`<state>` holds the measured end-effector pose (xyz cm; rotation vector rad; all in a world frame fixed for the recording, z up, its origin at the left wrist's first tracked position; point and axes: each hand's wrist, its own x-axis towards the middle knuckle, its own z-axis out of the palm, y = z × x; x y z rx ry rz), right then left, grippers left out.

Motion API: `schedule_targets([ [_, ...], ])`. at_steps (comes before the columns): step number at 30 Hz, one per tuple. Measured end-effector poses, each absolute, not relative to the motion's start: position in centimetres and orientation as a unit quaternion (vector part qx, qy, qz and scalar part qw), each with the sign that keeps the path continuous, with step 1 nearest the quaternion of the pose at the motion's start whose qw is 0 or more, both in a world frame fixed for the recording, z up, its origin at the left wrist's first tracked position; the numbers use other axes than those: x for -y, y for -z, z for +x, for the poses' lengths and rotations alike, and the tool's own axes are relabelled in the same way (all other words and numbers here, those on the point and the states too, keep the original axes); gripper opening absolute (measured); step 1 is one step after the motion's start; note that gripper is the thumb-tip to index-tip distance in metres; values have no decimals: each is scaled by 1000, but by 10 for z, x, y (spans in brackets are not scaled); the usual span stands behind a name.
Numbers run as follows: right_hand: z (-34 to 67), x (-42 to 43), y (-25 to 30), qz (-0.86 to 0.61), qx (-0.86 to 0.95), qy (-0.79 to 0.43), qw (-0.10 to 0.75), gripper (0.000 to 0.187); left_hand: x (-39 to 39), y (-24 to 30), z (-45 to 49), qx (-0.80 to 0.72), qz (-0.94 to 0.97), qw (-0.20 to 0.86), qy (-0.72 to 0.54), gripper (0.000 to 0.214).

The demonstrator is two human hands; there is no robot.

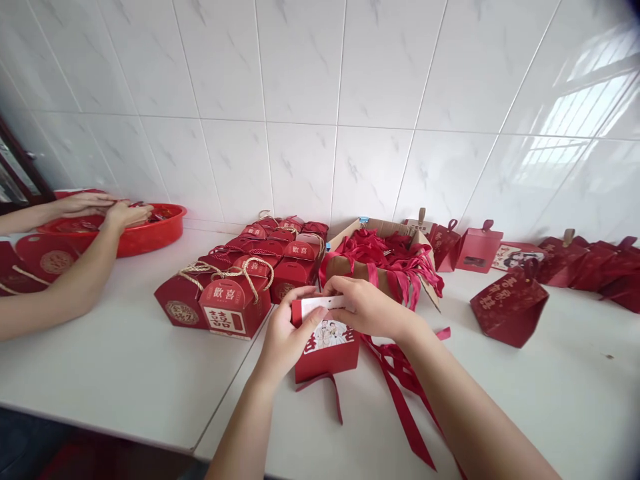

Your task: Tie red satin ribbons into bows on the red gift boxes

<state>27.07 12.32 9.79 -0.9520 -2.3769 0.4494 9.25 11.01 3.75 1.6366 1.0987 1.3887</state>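
Both my hands are on a red gift box [327,360] with a white panel and a printed couple, standing on the white table. My left hand [290,333] grips its upper left side, thumb across the front. My right hand [367,307] has its fingers curled closed at the box's top edge, where small holes show. Whether those fingertips also pinch a ribbon is hidden. A short dark red ribbon [327,387] lies in front of the box. Longer red ribbons [400,393] trail over the table beneath my right forearm.
Behind my hands, a cardboard box [350,233] overflows with red ribbons. Rope-tied red boxes [225,303] cluster to its left. Finished-looking red bags [510,303] stand at right along the tiled wall. At far left, a co-worker's hands [125,213] are over a red basin [155,237].
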Motion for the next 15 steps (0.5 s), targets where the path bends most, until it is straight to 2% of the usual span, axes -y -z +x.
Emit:
schedule_targets([
  [4, 270, -121, -96, -364, 874, -179, 270, 14, -112, -37, 90, -437, 647, 360, -510, 27],
  [9, 285, -117, -109, -325, 873, -252, 262, 37, -113, -38, 87, -436, 654, 364, -500, 30],
  [11, 299, -128, -123, -315, 858, -277, 298, 30, -113, -38, 86, -438, 649, 384, -490, 31],
  [13, 315, -154, -140, -411, 814, -194, 363, 26, -113, -38, 86, -440, 639, 406, -483, 31],
  [15, 331, -192, -154, -549, 752, -97, 351, 31, -113, -39, 86, -442, 633, 424, -473, 30],
])
